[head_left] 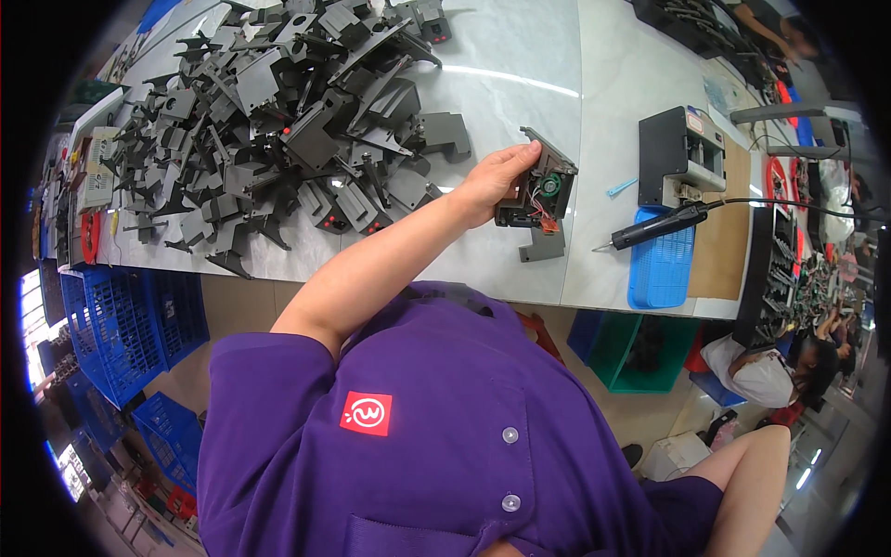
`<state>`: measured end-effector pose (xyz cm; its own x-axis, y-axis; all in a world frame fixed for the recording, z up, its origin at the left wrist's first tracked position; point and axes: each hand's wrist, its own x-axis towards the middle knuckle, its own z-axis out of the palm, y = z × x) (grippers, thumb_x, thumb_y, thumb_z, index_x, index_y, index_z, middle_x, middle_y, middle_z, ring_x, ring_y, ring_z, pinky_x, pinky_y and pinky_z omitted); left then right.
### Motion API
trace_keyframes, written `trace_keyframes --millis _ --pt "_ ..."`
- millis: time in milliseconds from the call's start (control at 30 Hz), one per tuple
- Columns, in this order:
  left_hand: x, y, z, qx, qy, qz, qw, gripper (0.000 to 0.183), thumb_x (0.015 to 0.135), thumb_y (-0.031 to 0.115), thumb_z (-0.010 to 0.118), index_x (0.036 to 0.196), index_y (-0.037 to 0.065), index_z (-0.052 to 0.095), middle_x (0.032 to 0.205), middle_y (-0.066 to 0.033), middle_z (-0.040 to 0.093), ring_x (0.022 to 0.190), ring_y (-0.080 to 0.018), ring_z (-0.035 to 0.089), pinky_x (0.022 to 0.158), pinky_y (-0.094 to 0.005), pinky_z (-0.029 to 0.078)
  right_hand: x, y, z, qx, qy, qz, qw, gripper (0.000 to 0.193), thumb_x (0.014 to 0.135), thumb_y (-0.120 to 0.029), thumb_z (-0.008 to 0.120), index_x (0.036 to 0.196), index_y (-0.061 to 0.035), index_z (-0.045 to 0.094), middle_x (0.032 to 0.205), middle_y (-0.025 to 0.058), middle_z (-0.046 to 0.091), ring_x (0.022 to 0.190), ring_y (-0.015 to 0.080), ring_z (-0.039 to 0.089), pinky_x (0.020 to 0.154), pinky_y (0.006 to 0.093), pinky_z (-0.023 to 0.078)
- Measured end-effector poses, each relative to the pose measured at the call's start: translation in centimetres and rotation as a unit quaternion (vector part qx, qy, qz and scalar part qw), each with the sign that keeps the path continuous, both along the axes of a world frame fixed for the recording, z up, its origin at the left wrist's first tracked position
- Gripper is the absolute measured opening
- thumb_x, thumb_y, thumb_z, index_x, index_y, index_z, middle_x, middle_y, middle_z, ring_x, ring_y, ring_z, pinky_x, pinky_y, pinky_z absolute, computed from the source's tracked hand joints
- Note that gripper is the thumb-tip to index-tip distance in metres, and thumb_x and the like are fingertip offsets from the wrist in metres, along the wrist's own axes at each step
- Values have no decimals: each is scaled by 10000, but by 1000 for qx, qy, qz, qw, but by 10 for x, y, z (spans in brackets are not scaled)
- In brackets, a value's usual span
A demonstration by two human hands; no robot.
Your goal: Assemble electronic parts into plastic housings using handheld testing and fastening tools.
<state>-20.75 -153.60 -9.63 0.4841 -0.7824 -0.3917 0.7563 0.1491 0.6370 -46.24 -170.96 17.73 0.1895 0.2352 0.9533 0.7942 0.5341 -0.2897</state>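
My left hand (492, 188) reaches across to the middle of the table. Its thumb and fingers are closed on the edge of a dark grey plastic housing (568, 176). The housing's inner side shows a round green-rimmed part, thin coloured wires and a small red piece. Below it, a flat grey bracket (542, 246) sits near the table's front edge; whether it belongs to the housing I cannot tell. My right forearm (756, 473) hangs down at the lower right, and the hand is out of the picture.
A large heap of grey plastic parts (278, 121) covers the table's left side. At right lie a corded electric screwdriver (659, 226), a blue basket (663, 269), a light-blue stick (622, 187) and a black-and-grey device (677, 158). Blue crates (116, 325) stand below left; another person (761, 376) is at right.
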Motion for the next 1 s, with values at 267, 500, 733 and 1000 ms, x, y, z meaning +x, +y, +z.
trace_keyframes --millis 267,500,733,1000 --pt "0 0 0 -1 11 6 1000 423 920 403 397 1128 53 516 998 -58 594 856 -133 605 749 -300 518 2 0 2 4 -4 -26 1000 107 740 -164 546 781 -85 606 697 37 595 638 201 555 821 399 439" --pt "-1 2 -3 8 36 21 999 464 913 441 391 1139 54 513 988 -43 582 864 -126 588 765 -303 496 3 0 6 10 -3 -50 999 108 742 -168 544 777 -85 605 694 35 593 632 196 553 814 395 442" --pt "-3 2 -5 13 39 22 999 469 911 449 389 1149 62 508 973 -33 579 873 -121 579 771 -302 486 5 1 9 14 -3 -73 997 109 745 -171 542 772 -85 603 691 33 591 627 192 551 807 392 444" --pt "-4 2 -7 14 45 19 999 474 904 462 398 1150 72 508 977 -34 578 870 -122 577 772 -299 485 6 4 16 18 -4 -102 995 111 748 -175 539 768 -85 602 687 30 588 620 186 549 799 388 447"
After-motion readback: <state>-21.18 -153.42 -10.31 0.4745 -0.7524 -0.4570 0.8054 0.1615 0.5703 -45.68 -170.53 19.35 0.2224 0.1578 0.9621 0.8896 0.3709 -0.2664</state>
